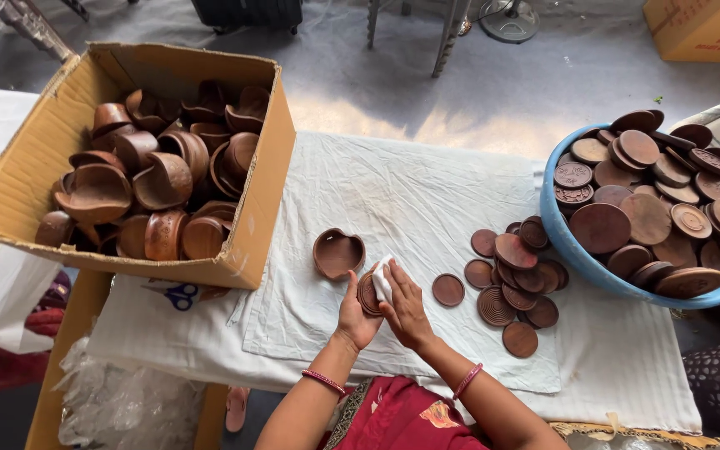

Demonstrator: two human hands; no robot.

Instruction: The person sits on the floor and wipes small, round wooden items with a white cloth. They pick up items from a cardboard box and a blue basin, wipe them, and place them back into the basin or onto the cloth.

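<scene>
Nearest the camera, the left hand (pixel 354 312) curls its fingers around the edge of a small round brown wooden disc (pixel 368 294), holding it upright over the white cloth. The right hand (pixel 406 307) presses a small folded white wipe (pixel 382 279) against the face of that disc, fingers bent and closed on the wipe. Both wrists carry thin red bangles.

Just beyond the hands, at about 11 o'clock from them, a shallow brown wooden bowl with a notched rim (pixel 338 253) sits alone on the rumpled white cloth (pixel 393 192) that covers the table. At 3 o'clock from the hands lies a single flat brown disc (pixel 448 290), and past it a loose cluster of similar round wooden discs (pixel 517 275), some overlapping, some ridged with rings.

Farther out at 2 o'clock, a blue plastic basin (pixel 562 237) is heaped with larger and smaller brown wooden lids. At 10 o'clock, an open cardboard box (pixel 35 158) is filled with brown wooden bowls tumbled at all angles. A pair of blue-handled scissors (pixel 178 295) lies just below the box's near edge.
</scene>
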